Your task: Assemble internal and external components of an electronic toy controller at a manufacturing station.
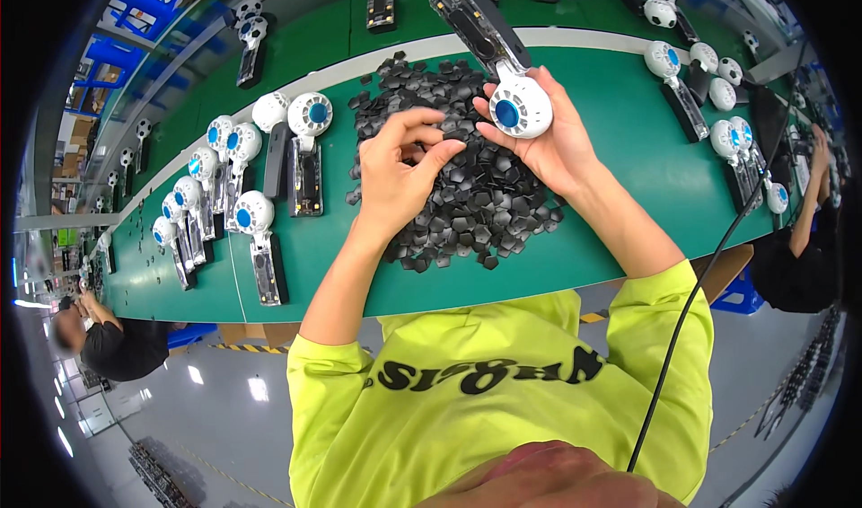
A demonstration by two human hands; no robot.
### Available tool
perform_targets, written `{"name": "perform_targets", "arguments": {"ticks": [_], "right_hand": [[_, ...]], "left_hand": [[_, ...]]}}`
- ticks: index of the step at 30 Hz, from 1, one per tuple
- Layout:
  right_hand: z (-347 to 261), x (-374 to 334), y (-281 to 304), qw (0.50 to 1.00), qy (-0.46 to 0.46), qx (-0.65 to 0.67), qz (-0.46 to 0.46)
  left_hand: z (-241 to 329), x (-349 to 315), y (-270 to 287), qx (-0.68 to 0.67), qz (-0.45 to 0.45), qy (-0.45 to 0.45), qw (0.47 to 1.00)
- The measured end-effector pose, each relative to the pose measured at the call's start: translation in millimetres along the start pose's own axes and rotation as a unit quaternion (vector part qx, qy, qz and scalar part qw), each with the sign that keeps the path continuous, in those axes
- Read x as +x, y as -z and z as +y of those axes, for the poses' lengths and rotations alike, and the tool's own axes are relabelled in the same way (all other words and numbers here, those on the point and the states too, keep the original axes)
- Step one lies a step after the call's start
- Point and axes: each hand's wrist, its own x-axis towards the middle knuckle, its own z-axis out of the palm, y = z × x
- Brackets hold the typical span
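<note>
My right hand (552, 131) is closed around a white-headed device (523, 108). Its round, vented head has a blue disc at the centre, and its dark oblong body (476, 27) shows circuitry and tilts up to the left. Over the pile of small black pentagon pieces (485, 198) hovers my left hand (404, 162), its fingers curled and thumb drawn toward them. Whether a piece sits between those fingertips is too hard to see against the dark pile.
Several similar devices (254, 212) lie along the left of the green table (628, 229); others (664, 59) lie at the right. More devices (382, 0) are on the green strip beyond the pale rail (584, 39). A black cable (687, 319) hangs at right. Other people work at both sides.
</note>
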Motion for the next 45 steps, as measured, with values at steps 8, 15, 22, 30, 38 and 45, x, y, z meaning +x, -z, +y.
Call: {"name": "perform_targets", "arguments": {"ticks": [8, 15, 22, 30, 38, 45], "right_hand": [[4, -13, -10, 0.991, -0.003, -0.022, -0.132], [13, -8, 0, 0.912, 0.233, -0.284, -0.184], [24, -16, -2, 0.811, 0.366, -0.399, -0.223], [29, -17, 0, 0.789, 0.421, -0.385, -0.228], [39, -24, -12, 0.82, 0.428, -0.336, -0.179], [30, -27, -9, 0.822, 0.374, -0.389, -0.184]], "left_hand": [[10, 4, 0, -0.042, 0.002, -0.155, 0.987], [5, 4, -5, 0.056, 0.038, -0.298, 0.952], [6, 0, -6, 0.057, 0.019, -0.286, 0.956], [14, -6, -6, -0.053, -0.019, -0.149, 0.987], [1, -13, -12, -0.19, -0.069, -0.017, 0.979], [3, -12, -24, -0.384, -0.113, 0.103, 0.911]]}}
